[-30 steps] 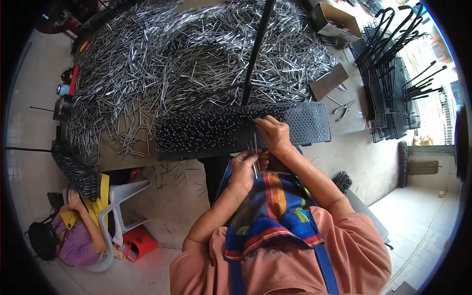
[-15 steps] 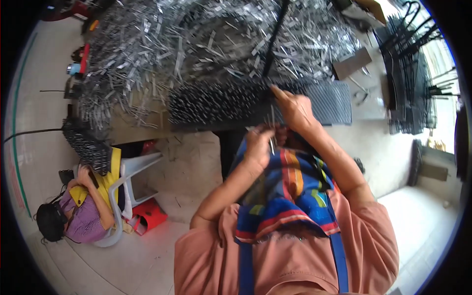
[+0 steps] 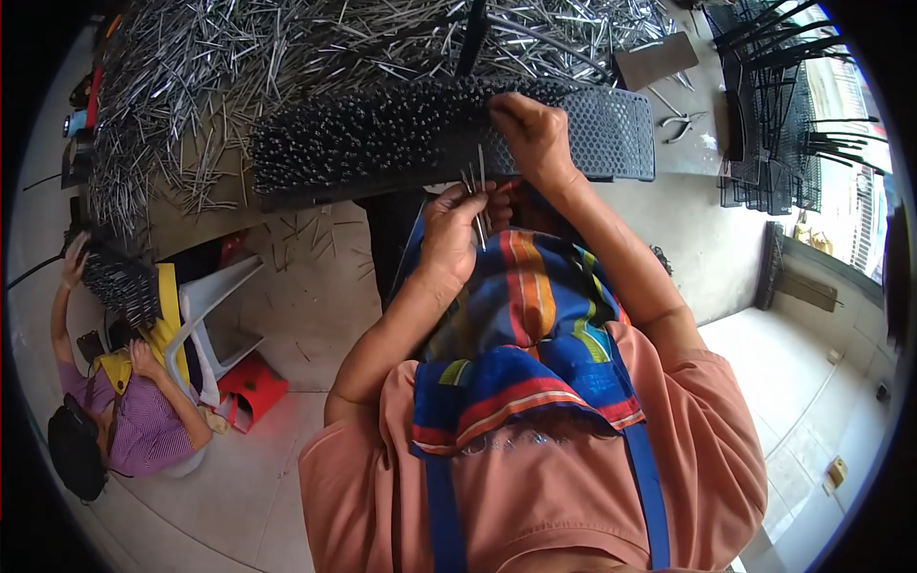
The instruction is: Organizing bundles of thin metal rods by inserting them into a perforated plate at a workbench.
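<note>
A long black perforated panel lies across the table edge in front of me. Thin metal strips stand densely in its left and middle parts, while the right part shows bare round holes. My right hand is over the panel where the strips end, its thumb and forefinger pinched; what is between them, if anything, is too small to make out. Just below the near edge, my left hand is closed on several loose metal strips that poke up and down out of its fingers.
Heaps of loose metal strips cover the table behind the panel. Pliers and a brown cardboard piece lie at right, near black racks. At left another person sits by a grey chair with a similar panel.
The view has shifted, so the panel and my hands appear higher and farther left. My right fingers have drawn into a tighter pinch. The other person has raised one hand to their panel's far end.
</note>
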Demonstrator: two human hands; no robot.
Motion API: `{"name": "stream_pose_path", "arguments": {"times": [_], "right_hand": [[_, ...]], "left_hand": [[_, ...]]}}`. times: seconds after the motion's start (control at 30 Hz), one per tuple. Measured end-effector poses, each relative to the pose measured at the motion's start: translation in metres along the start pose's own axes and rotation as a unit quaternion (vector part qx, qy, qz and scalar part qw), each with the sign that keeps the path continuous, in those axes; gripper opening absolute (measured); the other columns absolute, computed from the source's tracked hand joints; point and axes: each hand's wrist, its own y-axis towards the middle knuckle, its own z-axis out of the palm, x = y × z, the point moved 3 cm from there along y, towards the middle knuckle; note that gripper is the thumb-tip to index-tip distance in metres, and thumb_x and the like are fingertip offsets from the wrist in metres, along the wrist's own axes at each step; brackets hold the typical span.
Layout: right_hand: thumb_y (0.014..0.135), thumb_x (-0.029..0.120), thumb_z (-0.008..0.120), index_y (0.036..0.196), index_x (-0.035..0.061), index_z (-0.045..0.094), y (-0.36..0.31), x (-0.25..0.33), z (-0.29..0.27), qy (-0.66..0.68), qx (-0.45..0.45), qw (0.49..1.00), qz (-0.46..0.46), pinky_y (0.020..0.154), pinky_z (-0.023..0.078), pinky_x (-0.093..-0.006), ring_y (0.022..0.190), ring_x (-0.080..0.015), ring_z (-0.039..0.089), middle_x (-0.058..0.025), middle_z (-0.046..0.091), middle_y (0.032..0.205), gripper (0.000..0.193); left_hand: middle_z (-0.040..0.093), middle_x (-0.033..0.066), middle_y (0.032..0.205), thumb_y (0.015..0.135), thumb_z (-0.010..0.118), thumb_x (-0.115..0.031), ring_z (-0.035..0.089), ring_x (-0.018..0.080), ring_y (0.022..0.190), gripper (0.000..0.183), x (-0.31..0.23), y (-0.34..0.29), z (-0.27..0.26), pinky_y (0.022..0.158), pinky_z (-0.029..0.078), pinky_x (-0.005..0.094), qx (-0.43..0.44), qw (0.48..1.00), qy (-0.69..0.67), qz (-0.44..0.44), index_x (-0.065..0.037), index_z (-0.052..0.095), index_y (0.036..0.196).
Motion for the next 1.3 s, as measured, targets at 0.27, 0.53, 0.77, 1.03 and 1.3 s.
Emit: {"name": "stream_pose_path", "arguments": {"times": [0.27,0.53,0.77,1.03,1.3], "right_hand": [[0.084,0.013,0.069,0.099,0.0091,0.073,0.002,0.004,-0.005,-0.096,0.031,0.994,-0.047,0.063,0.054,-0.0356,0.076,-0.0305,0.068,-0.0112,0.070,0.085,0.016],[0.088,0.018,0.066,0.113,0.0151,0.069,-0.001,0.005,0.000,-0.164,0.015,0.985,-0.057,0.058,0.053,-0.0377,0.070,-0.0306,0.067,-0.0093,0.069,0.084,0.025],[0.085,0.022,0.070,0.097,0.0133,0.074,-0.007,0.009,-0.011,-0.177,-0.020,0.983,-0.055,0.053,0.049,-0.0355,0.062,-0.0274,0.064,-0.0058,0.064,0.074,0.016],[0.079,0.019,0.076,0.085,0.0100,0.071,-0.008,-0.004,-0.008,-0.111,-0.077,0.991,-0.022,0.054,0.049,-0.0334,0.062,-0.0274,0.064,-0.0067,0.063,0.071,0.012],[0.077,0.019,0.078,0.077,0.0082,0.068,-0.009,-0.001,-0.005,-0.142,-0.028,0.984,-0.103,0.053,0.049,-0.0336,0.062,-0.0272,0.064,-0.0064,0.062,0.071,0.015]], "left_hand": [[0.072,0.0157,0.092,0.093,0.054,-0.002,0.070,0.0225,0.076,0.015,-0.005,0.006,0.001,0.069,0.058,0.0332,-0.001,1.000,-0.013,-0.004,0.000,0.066,0.101],[0.071,0.0145,0.091,0.093,0.054,-0.002,0.070,0.0218,0.077,0.016,-0.007,0.006,0.001,0.071,0.057,0.0326,0.000,1.000,-0.001,0.002,0.000,0.066,0.102],[0.071,0.0144,0.091,0.092,0.055,-0.002,0.069,0.0230,0.077,0.016,-0.001,0.005,-0.003,0.071,0.057,0.0346,0.000,1.000,-0.003,0.001,0.000,0.067,0.102],[0.071,0.0145,0.090,0.092,0.054,-0.002,0.069,0.0222,0.075,0.016,-0.002,0.003,-0.002,0.069,0.057,0.0327,0.000,1.000,-0.006,-0.002,0.000,0.066,0.103],[0.071,0.0143,0.089,0.092,0.055,-0.003,0.069,0.0217,0.074,0.016,0.001,0.003,-0.004,0.069,0.057,0.0327,-0.010,1.000,0.000,-0.012,0.000,0.067,0.103]]}}
